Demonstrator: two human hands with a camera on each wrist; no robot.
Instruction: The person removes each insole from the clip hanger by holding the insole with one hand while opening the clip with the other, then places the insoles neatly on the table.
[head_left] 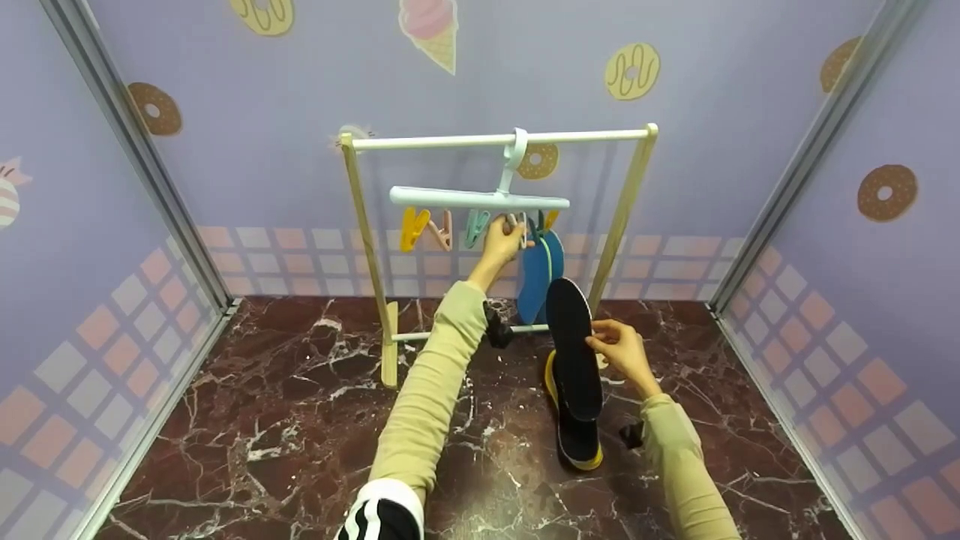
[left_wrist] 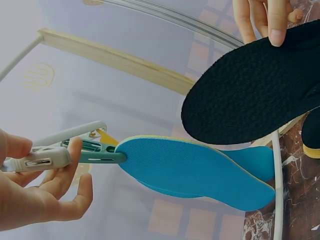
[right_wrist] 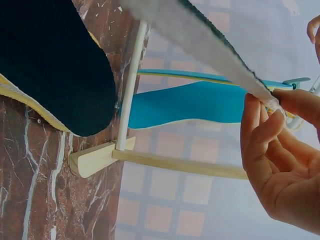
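My left hand [head_left: 501,244] pinches a white clothespin [left_wrist: 45,159] under the bar of a white hanger [head_left: 457,198]. Between the thumb and fingers of my right hand [head_left: 624,352] is the side edge of a black insole [head_left: 574,341], held up with its pale underside facing the right wrist camera. Two blue insoles [left_wrist: 190,167] hang just right of my left hand; a dark green clothespin [left_wrist: 97,151] grips the top of the nearer one. Below the held insole lies another black insole [head_left: 579,448] with a yellow edge, partly covered in the head view.
The hanger hooks over the white top rail [head_left: 435,142] of a rack with wooden posts [head_left: 622,217]. Yellow [head_left: 413,229], pink [head_left: 444,230] and mint [head_left: 477,227] clothespins hang left of my hand. Patterned walls enclose the dark red marbled surface [head_left: 300,420].
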